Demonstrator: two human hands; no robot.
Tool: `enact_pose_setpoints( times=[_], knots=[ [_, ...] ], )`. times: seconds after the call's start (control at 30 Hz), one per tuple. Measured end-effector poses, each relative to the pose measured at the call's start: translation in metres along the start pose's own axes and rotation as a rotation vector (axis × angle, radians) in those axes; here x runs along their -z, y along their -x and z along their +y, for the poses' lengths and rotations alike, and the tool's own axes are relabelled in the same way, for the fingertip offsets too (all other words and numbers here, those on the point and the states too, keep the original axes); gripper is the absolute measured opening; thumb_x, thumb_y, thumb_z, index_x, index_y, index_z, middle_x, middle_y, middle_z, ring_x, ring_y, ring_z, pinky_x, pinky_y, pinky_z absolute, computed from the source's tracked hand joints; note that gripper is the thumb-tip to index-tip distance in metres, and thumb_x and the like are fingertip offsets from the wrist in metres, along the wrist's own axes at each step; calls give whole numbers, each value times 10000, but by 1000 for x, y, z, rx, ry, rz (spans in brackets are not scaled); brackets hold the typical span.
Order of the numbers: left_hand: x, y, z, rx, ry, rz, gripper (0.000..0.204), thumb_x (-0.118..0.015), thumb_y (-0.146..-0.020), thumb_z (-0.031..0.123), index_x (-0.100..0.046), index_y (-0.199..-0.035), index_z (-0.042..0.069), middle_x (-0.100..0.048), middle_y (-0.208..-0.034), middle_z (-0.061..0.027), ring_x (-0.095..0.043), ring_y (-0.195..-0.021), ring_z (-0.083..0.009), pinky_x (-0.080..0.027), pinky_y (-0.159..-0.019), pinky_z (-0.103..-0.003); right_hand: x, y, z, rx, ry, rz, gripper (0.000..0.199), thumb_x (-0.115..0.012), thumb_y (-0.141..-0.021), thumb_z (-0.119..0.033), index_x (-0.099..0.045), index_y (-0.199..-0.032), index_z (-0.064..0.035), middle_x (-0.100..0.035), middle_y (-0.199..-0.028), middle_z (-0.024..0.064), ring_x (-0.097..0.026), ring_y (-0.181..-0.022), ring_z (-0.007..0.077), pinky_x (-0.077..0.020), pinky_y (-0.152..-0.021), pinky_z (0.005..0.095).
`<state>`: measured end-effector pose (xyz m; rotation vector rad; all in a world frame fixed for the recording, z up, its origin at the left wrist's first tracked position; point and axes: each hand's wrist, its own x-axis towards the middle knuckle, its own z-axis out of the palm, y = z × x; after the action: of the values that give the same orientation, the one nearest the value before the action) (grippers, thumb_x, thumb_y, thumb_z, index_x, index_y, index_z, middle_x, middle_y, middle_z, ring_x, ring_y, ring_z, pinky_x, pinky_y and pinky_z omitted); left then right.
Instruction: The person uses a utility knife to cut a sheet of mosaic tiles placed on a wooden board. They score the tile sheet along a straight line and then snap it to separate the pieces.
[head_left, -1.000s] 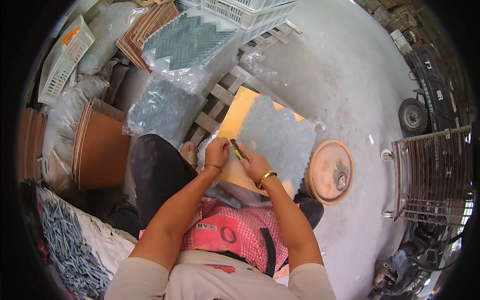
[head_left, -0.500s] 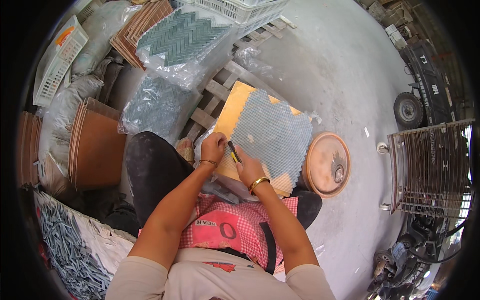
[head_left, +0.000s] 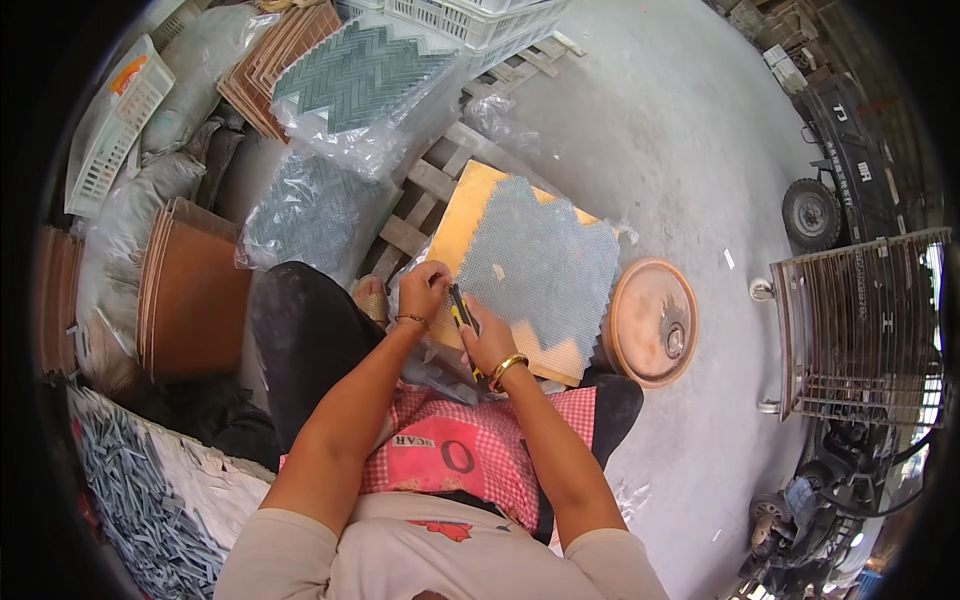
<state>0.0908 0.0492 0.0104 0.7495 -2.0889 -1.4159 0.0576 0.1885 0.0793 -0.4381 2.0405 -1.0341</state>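
A mesh-backed tile sheet (head_left: 545, 265) with zigzag edges lies on a yellowish board (head_left: 464, 205) in front of my lap. At the sheet's lower left edge, my left hand (head_left: 424, 288) is closed with its fingertips pinched together; whatever they hold is too small to make out. Beside it, my right hand (head_left: 487, 340) grips a black and yellow utility knife (head_left: 461, 309). The knife's tip points up toward my left fingers, and its handle runs down through my palm.
Plastic-wrapped herringbone tile sheets (head_left: 355, 80) are stacked on a wooden pallet (head_left: 405, 235) at the far left. An orange-brown round lid (head_left: 650, 325) is right of the board. Loose grey tile strips (head_left: 145, 500) lie lower left. A wheeled metal rack (head_left: 850, 330) stands at right.
My right hand has drawn slightly left and down, and more of the knife now shows. My left hand stays pinched in nearly the same place.
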Motion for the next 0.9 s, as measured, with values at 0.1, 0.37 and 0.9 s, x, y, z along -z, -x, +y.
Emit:
enact_pose_setpoints(
  times=[0.1,0.37,0.9],
  knots=[
    [6,-5,-5,13,56,-42,53,-606,-709,11,-597,-759,-2,-595,-717,-104,-580,-632,-160,-455,-606,-266,-3,8,3,-11,-110,8,544,-480,-831,-69,-338,-1355,-116,-575,-616,61,-572,-466,132,-487,-469,272],
    [16,12,11,-154,-374,-166,114,-554,-713,-10,-615,-798,35,-551,-777,-152,-563,-736,-339,-456,-651,-399,17,26,28,27,-264,154,543,-492,-857,-92,-325,-1369,-158,-589,-676,71,-571,-497,116,-482,-455,249],
    [17,13,5,-161,-363,-146,28,-581,-724,55,-567,-724,31,-572,-746,-148,-568,-720,-344,-447,-635,-401,5,-13,5,212,609,26,545,-504,-824,-140,-318,-1336,-143,-599,-779,247,-576,-713,414,-460,-656,488]
  ],
)
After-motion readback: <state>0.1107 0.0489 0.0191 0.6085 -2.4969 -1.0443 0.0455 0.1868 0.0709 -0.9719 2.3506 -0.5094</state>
